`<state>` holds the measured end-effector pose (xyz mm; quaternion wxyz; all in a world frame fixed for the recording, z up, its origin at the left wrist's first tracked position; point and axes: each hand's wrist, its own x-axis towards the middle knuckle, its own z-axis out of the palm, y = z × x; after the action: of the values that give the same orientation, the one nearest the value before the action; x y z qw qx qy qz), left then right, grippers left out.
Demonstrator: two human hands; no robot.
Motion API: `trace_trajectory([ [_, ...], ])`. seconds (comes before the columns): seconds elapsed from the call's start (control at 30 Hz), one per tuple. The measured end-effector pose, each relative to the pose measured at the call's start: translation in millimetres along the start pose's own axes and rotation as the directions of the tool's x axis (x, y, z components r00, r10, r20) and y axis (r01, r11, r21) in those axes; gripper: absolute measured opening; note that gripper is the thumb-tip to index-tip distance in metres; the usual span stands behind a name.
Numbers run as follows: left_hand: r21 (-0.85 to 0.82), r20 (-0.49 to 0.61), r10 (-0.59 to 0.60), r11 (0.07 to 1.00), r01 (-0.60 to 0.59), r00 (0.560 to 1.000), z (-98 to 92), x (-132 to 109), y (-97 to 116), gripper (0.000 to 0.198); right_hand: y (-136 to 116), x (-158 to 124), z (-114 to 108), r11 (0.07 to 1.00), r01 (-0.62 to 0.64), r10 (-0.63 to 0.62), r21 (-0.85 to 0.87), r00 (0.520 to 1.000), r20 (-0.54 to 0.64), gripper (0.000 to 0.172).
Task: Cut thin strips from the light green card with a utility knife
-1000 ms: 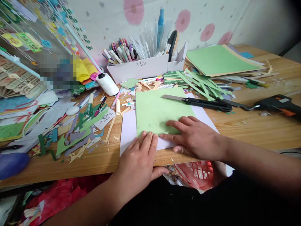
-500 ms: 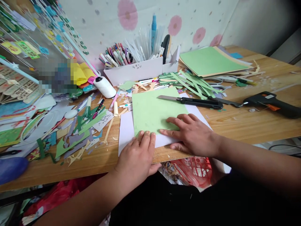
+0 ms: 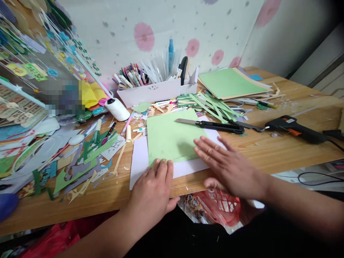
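Observation:
A light green sheet [image 3: 169, 138] lies over a lavender sheet [image 3: 139, 161] near the table's front edge. My left hand [image 3: 154, 186] rests on their near edge, fingers on top and thumb below at the table edge; the fingers lie close together. At the right side of the sheets is my right hand [image 3: 225, 163], open, palm down, fingers stretched and slightly blurred, nothing in it. Whether it touches the paper I cannot tell. A black utility knife [image 3: 220, 126] with its blade out lies across the upper right of the green sheet.
Paper scraps [image 3: 88, 161] cover the left. A white thread spool [image 3: 117, 109], a pen box [image 3: 150, 94] and green strips [image 3: 209, 105] lie behind the sheets. Green sheets [image 3: 233, 82] are stacked at the back right. A glue gun [image 3: 295, 128] lies on the right.
My right hand has moved off the sheet's near edge toward the right, its fingers straighter. My left hand stays on the paper. The camera view has shifted.

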<state>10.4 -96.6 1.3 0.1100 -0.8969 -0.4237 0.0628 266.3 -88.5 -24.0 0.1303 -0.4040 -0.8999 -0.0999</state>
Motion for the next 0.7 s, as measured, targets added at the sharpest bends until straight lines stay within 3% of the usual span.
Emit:
trace_trajectory([
  [0.17,0.021,0.013,-0.019,1.000,0.019,1.000,-2.9,5,5,0.070,-39,11,7,0.981,0.066,-0.083,0.184,0.993,0.088,0.090],
  [0.37,0.066,-0.013,-0.001,0.998,0.002,1.000,-2.5,5,5,0.076,-34,9,14,0.953,0.041,-0.086,0.300,0.986,0.141,0.094],
  [0.7,0.045,-0.046,-0.009,0.999,0.011,0.999,2.0,2,1,0.074,-18,-24,2,0.996,-0.052,0.046,0.070,0.996,0.077,0.086],
])
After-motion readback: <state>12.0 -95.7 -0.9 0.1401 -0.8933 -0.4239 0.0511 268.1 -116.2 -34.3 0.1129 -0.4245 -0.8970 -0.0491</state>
